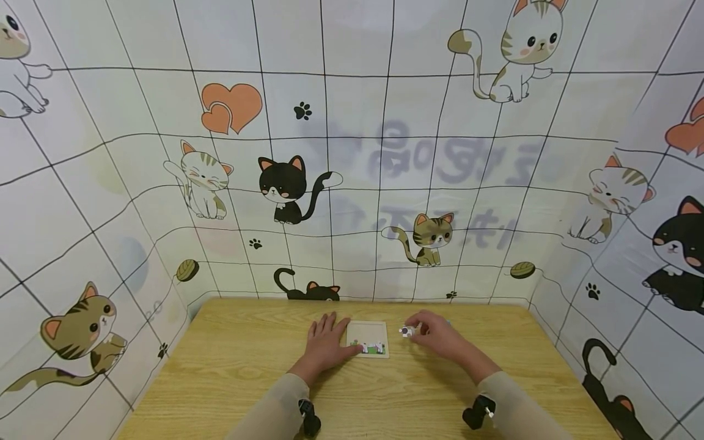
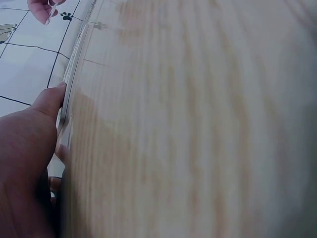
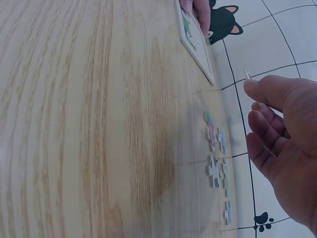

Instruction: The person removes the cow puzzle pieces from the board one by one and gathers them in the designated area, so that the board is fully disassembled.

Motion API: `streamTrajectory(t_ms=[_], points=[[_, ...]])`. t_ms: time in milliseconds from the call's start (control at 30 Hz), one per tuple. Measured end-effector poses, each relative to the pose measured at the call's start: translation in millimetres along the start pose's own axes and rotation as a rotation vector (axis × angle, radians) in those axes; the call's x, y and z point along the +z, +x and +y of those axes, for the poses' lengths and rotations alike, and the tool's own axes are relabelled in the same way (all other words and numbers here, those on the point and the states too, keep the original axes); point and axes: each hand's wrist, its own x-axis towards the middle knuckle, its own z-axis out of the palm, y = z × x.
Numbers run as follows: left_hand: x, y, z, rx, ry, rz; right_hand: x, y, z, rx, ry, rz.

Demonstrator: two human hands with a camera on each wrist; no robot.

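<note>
A square wooden puzzle tray lies on the table, with a few colourful pieces fitted along its near edge. My left hand rests spread beside the tray's left side, and its thumb reaches over the near-left corner onto the pieces. To the right of the tray, my right hand pinches a small white-and-dark jigsaw piece between thumb and fingers. In the right wrist view that piece shows edge-on at the fingertips, raised over the table.
Several loose jigsaw pieces lie on the wooden table beneath and beyond my right hand, mostly hidden by it in the head view. A cat-patterned sheet hangs behind the table and along both sides.
</note>
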Motion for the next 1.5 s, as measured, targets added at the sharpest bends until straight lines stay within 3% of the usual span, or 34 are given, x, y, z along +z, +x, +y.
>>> streamTrajectory(t_ms=[267, 533, 667, 1500], points=[[10.2, 4.7, -8.4, -0.001, 0.020, 0.003, -12, -8, 8, -0.003, 0.042, 0.001], [1.8, 1.4, -3.1, -0.003, 0.033, -0.018, -24, -15, 22, 0.002, -0.038, 0.037], [-2.3, -0.2, -0.2, -0.003, 0.039, -0.023, -28, -19, 29, 0.050, -0.033, 0.043], [1.7, 2.1, -4.0, -0.007, 0.049, -0.030, -45, -38, 66, 0.134, -0.117, 0.072]])
